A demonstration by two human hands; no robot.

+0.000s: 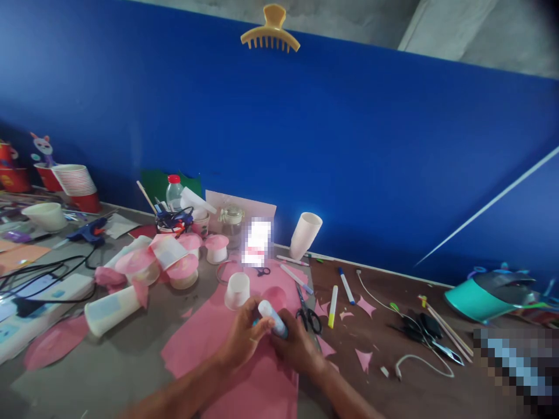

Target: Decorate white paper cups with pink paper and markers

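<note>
Between my two hands is a white and light-blue tube that looks like a glue stick. My left hand is closed, with its thumb against the tube's side. My right hand wraps round the lower end from the other side. A bit of blue shows by my left fingers, but I cannot make it out. Under both hands lies pink paper. A white paper cup stands just beyond my left hand, near a pink paper circle. Black-handled scissors lie right of my right hand.
Pink-topped paper cups cluster on the left, near a power strip and a glue gun. A tall cup stack leans at the blue wall. Markers, pink scraps and a white cable lie right.
</note>
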